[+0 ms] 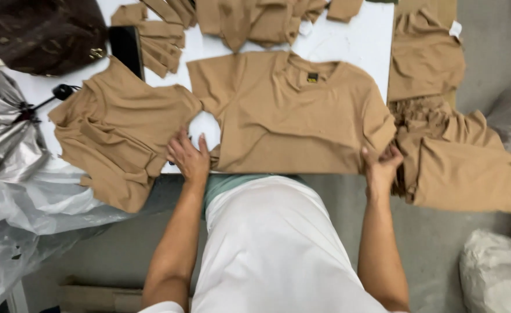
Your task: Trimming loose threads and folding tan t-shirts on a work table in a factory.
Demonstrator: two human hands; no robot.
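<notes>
A tan T-shirt (293,113) is lying spread flat in the middle of the white worktop (357,37), its neckline pointing away from the person and its folded lower edge running along the worktop's near edge. The left hand (189,157) is resting palm down at the shirt's lower left corner, its fingers (181,141) spread open and pressing on the cloth rather than gripping it. The right hand (382,165) is sitting at the shirt's lower right corner, its fingers (390,154) curled shut around the cloth edge there. Just left of the left hand, a second tan garment (119,130) is lying crumpled and hanging partly over the worktop's edge. To the right of the right hand, a pile of tan garments (458,159) is sitting just beside the worktop, and another tan piece (424,55) is lying above it. Along the far edge, more folded tan pieces (249,17) are lying in a loose row. A dark phone (126,47) is lying near the far left, beside a brown bag (38,32), while clear plastic sheeting (17,191) is bunching up at the left. A white sack (496,272) is sitting on the grey floor (435,243) at the lower right.
</notes>
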